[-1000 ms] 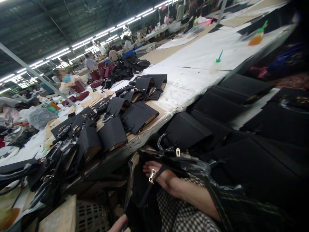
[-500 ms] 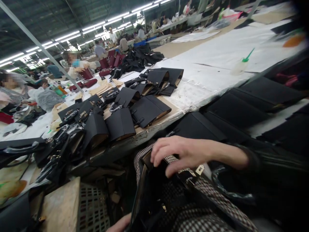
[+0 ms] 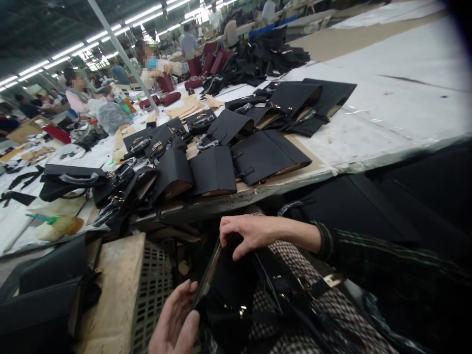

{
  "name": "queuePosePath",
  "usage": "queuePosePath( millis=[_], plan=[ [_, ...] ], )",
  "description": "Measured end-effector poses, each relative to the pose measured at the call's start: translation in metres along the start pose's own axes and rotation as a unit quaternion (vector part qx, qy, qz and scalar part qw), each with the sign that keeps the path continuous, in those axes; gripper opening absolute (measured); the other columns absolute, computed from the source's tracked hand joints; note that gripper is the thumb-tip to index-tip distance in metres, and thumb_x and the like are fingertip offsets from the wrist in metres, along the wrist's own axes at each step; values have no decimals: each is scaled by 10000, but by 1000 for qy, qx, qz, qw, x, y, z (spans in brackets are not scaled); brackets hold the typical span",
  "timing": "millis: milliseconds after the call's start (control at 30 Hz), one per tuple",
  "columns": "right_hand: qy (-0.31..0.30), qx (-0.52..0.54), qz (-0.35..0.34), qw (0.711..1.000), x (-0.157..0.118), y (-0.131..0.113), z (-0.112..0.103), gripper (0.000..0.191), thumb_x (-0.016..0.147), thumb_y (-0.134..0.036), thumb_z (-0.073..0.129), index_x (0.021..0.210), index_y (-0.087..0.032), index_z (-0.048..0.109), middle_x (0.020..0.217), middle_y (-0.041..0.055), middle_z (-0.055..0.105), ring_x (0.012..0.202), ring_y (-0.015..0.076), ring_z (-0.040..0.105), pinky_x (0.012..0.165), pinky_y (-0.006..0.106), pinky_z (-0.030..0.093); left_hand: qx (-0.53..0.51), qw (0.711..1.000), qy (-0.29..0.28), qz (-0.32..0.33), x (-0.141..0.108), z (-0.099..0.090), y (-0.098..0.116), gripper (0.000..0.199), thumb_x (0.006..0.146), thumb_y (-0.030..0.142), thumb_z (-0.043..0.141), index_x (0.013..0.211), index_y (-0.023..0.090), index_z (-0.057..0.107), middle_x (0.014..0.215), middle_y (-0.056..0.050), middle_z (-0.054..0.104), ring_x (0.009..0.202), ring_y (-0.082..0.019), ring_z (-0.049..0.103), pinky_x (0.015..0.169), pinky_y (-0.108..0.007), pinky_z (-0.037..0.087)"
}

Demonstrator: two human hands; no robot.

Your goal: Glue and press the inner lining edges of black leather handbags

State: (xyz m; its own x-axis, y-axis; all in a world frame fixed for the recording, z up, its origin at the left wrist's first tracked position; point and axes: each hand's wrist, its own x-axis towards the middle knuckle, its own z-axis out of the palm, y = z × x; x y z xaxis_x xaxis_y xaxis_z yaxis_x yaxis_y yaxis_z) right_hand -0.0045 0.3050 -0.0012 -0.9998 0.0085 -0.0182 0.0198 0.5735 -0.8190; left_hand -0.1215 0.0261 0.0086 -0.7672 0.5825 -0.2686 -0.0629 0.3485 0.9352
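Note:
A black handbag (image 3: pixel 228 280) with gold-coloured fittings rests on my lap, over a checked cloth (image 3: pixel 295 260). Its long edge shows a tan inner side. My left hand (image 3: pixel 175 319) comes in from the bottom, thumb and fingers closed around the bag's left edge. Curled over the far end of the same edge is my right hand (image 3: pixel 254 233), its thumb on the near side and its fingertips partly hidden. A gold clasp plate (image 3: pixel 334 280) lies to the right of the bag's opening, below my right sleeve.
Several black bags (image 3: pixel 271 155) lie along the edge of the white-covered table (image 3: pixel 391 123). More black bags (image 3: pixel 47 295) sit on a wooden board (image 3: pixel 114 290) by a plastic crate (image 3: pixel 153 285). Co-workers (image 3: pixel 155 69) are across the table near maroon bags (image 3: pixel 210 64).
My left hand has come up into view along the bag's left edge. My right hand stays at the bag's far end. The camera view has turned left.

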Motion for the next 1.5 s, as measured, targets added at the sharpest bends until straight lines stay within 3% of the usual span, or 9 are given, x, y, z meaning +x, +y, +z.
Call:
queuePosePath(
  millis=[133, 267, 400, 500, 667, 833, 1100, 1300, 1500],
  plan=[
    [-12, -45, 3, 999, 7, 0, -2, 271, 706, -308, 836, 932, -234, 707, 1000, -15, 573, 924, 156, 562, 742, 241, 398, 50, 999, -3, 14, 4, 22, 1, 474, 642, 460, 818, 963, 171, 620, 930, -67, 739, 912, -200, 697, 794, -207, 543],
    [11, 10, 0, 1000, 7, 9, 0, 221, 751, -392, 799, 781, -192, 710, 891, -8, 547, 859, 140, 550, 720, 230, 402, 51, 998, 20, 5, 4, 29, -2, 455, 626, 455, 832, 907, 165, 623, 853, -53, 729, 842, -194, 696, 745, -209, 544],
    [50, 101, -5, 994, 2, 16, 4, 260, 768, -400, 782, 739, -165, 673, 1088, 23, 594, 988, 164, 572, 866, 256, 420, 34, 999, 29, 0, 2, 27, -6, 469, 587, 475, 853, 874, 162, 653, 819, -47, 729, 784, -195, 694, 688, -215, 547],
    [43, 106, -9, 993, 1, 13, 6, 240, 829, -351, 729, 727, -163, 621, 1195, 26, 647, 1030, 170, 613, 907, 265, 412, 35, 999, 29, -7, 3, 26, -10, 466, 574, 492, 855, 842, 162, 663, 795, -39, 726, 760, -183, 685, 681, -203, 540],
    [56, 12, 6, 998, 4, 7, 10, 191, 853, -320, 698, 756, -169, 631, 992, 27, 731, 870, 163, 661, 783, 248, 431, 36, 999, 31, -20, 6, 25, -15, 473, 578, 506, 853, 830, 157, 657, 779, -29, 725, 739, -154, 670, 663, -161, 516],
    [75, -25, 5, 997, 3, 9, 15, 133, 863, -307, 690, 842, -175, 688, 912, 16, 729, 778, 141, 651, 697, 227, 424, 31, 999, 36, -27, 8, 23, -17, 492, 566, 522, 856, 829, 155, 658, 754, -25, 721, 696, -149, 665, 640, -159, 519],
    [90, -13, -5, 996, 0, 11, 18, 172, 892, -346, 660, 872, -178, 690, 928, 27, 725, 819, 153, 656, 712, 232, 429, 54, 998, 37, -17, 13, 22, -9, 456, 576, 506, 855, 806, 157, 674, 734, -23, 720, 695, -171, 676, 650, -189, 538],
    [100, -39, 15, 994, -2, 7, 22, 164, 923, -320, 611, 892, -173, 675, 941, 41, 716, 833, 164, 651, 734, 243, 438, 59, 998, 29, -23, 15, 18, -17, 463, 609, 488, 839, 903, 162, 693, 853, -37, 756, 827, -176, 705, 752, -166, 543],
    [108, -54, 28, 992, -2, 2, 25, 139, 922, -289, 603, 904, -169, 671, 925, 43, 709, 827, 165, 642, 739, 244, 435, 144, 989, -19, 1, 13, 9, -20, 463, 667, 513, 792, 991, 194, 706, 918, -49, 764, 843, -217, 722, 785, -233, 565]
  ],
)
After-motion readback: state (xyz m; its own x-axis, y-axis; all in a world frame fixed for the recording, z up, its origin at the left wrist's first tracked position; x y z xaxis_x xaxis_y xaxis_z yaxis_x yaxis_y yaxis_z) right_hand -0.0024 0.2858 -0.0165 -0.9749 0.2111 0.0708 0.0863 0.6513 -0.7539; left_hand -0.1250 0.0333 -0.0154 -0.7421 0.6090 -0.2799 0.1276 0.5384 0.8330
